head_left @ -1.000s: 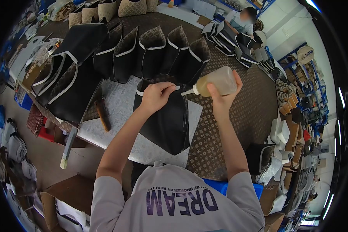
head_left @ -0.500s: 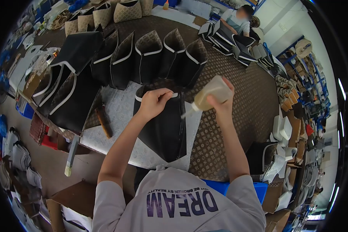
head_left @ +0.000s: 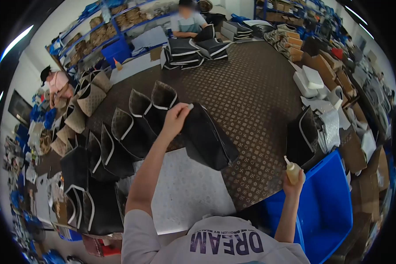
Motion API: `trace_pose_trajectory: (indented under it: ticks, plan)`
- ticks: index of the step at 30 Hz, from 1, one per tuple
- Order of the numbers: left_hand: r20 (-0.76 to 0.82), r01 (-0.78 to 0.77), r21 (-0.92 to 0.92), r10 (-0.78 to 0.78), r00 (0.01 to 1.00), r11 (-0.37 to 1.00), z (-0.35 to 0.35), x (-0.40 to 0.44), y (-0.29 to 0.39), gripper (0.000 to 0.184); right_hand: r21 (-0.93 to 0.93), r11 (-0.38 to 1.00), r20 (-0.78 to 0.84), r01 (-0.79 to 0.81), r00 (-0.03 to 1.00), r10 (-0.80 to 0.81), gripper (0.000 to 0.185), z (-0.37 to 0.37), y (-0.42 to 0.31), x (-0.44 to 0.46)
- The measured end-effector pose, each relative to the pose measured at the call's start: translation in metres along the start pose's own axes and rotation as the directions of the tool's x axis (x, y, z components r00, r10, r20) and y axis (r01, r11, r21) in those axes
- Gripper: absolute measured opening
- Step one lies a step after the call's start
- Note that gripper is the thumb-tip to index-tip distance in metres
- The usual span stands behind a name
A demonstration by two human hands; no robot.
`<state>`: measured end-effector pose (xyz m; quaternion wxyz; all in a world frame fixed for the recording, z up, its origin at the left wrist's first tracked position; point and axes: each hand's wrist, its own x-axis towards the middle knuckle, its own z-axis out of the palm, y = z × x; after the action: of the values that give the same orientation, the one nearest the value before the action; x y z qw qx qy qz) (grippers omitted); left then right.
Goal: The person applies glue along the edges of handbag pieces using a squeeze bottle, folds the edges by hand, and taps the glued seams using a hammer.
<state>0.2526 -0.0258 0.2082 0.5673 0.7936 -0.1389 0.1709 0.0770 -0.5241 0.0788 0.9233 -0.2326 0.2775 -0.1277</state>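
The left hand [head_left: 176, 119] has a black bag [head_left: 209, 138] pinched at its far end, out over the patterned table [head_left: 259, 105]! Near right, the right hand [head_left: 292, 188] grips a squeeze bottle [head_left: 292, 168], nozzle up, beside the blue bin [head_left: 325, 196]. Open-topped bags [head_left: 130, 143] line the left; far off, a co-worker [head_left: 187, 24] behind dark, pale-edged pieces [head_left: 185, 47].

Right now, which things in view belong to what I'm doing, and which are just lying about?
Probably in the job:
black bag, pinched by your left hand
squeeze bottle, in your right hand
similar black bags, standing in a row

Apparently lying about:
white containers
cardboard boxes
orange-tipped bottle
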Motion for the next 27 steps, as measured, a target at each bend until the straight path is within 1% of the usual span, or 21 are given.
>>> trace_pose_trajectory:
  ticks: [1,3,4,5,7,9,11,12,13,14,15,16,17,18,19,20,21,24,25,26,27]
  plan:
    - [0.003,-0.022,0.051,0.022,1.000,0.998,-0.008,0.018,-0.007,0.013,0.004,0.999,-0.005,0.042,0.999,-0.042,0.056,-0.025,-0.006,-0.006]
    - [-0.055,-0.105,0.086,0.109,0.992,0.991,-0.023,0.047,-0.036,0.011,0.064,0.996,-0.160,0.063,0.986,-0.052,0.056,-0.077,-0.013,-0.013]
    - [-0.058,-0.085,0.102,0.091,0.994,0.991,-0.030,0.056,-0.042,0.011,0.088,0.995,-0.207,0.055,0.978,-0.035,0.056,-0.094,-0.016,-0.018]
    - [-0.056,-0.058,0.205,0.071,0.996,0.977,-0.035,0.060,-0.039,0.011,0.129,0.988,-0.327,0.087,0.944,-0.040,0.052,-0.107,-0.017,-0.022]
    - [-0.061,-0.040,0.407,0.070,0.996,0.913,-0.044,0.062,-0.061,0.012,0.161,0.984,-0.342,0.074,0.940,-0.015,0.049,-0.128,-0.015,-0.031]
    - [0.097,-0.225,0.596,0.209,0.973,0.771,-0.046,0.055,-0.071,0.010,0.215,0.977,-0.289,0.002,0.955,0.062,0.044,-0.150,-0.016,-0.035]
    - [0.321,-0.236,0.811,-0.070,0.944,0.535,-0.050,0.041,-0.098,0.009,0.262,0.965,-0.419,0.030,0.904,0.086,0.044,-0.159,-0.011,-0.032]
    - [0.331,-0.223,0.857,-0.163,0.930,0.464,-0.044,0.043,-0.106,0.012,0.211,0.977,-0.334,0.041,0.942,0.033,0.047,-0.170,-0.005,-0.030]
    - [0.330,-0.219,0.896,-0.248,0.911,0.386,-0.025,0.052,-0.109,0.020,0.243,0.969,-0.334,0.036,0.941,0.048,0.049,-0.162,-0.005,-0.036]
    - [0.239,-0.211,0.844,0.005,0.971,0.493,0.007,0.062,-0.102,0.020,0.214,0.975,-0.419,0.057,0.907,0.039,0.051,-0.138,-0.007,-0.047]
    - [0.097,-0.217,0.772,0.227,0.969,0.598,0.038,0.070,-0.088,0.020,0.206,0.973,-0.437,0.100,0.900,0.000,0.053,-0.140,-0.003,-0.047]
    - [0.154,-0.277,0.747,0.248,0.956,0.604,0.079,0.082,-0.063,0.020,0.206,0.972,-0.457,0.113,0.889,-0.006,0.055,-0.133,-0.004,-0.053]
    - [0.205,-0.361,0.623,0.300,0.932,0.694,0.130,0.089,-0.040,0.020,0.266,0.952,-0.571,0.149,0.820,0.032,0.056,-0.141,0.000,-0.047]
    - [0.244,-0.431,0.486,0.356,0.902,0.760,0.184,0.091,-0.010,0.021,0.265,0.948,-0.567,0.176,0.824,0.005,0.056,-0.142,0.001,-0.051]
    - [0.362,-0.398,0.405,0.256,0.897,0.823,0.238,0.088,0.033,0.022,0.267,0.942,-0.559,0.202,0.829,-0.020,0.056,-0.141,0.003,-0.055]
    - [0.446,-0.451,0.265,0.306,0.841,0.852,0.288,0.082,0.063,0.020,0.284,0.930,-0.540,0.232,0.841,-0.045,0.057,-0.136,0.002,-0.063]
    - [0.479,-0.539,0.120,0.427,0.767,0.834,0.341,0.073,0.074,0.021,0.302,0.923,-0.544,0.240,0.838,-0.040,0.057,-0.136,0.002,-0.069]
    - [0.631,-0.500,-0.131,0.461,0.624,0.856,0.476,0.040,0.103,0.033,0.321,0.908,-0.574,0.271,0.818,-0.041,0.057,-0.151,0.000,-0.082]
    - [0.681,-0.483,-0.084,0.404,0.611,0.872,0.519,0.029,0.093,0.048,0.307,0.909,-0.602,0.281,0.798,-0.044,0.058,-0.152,-0.004,-0.090]
    - [0.805,-0.259,0.094,0.079,0.587,0.961,0.543,0.020,0.104,0.068,0.302,0.904,-0.602,0.302,0.796,-0.065,0.059,-0.158,-0.008,-0.097]
    - [0.808,-0.087,0.380,-0.284,0.517,0.921,0.552,0.014,0.126,0.089,0.299,0.893,-0.602,0.335,0.792,-0.096,0.060,-0.166,-0.012,-0.102]
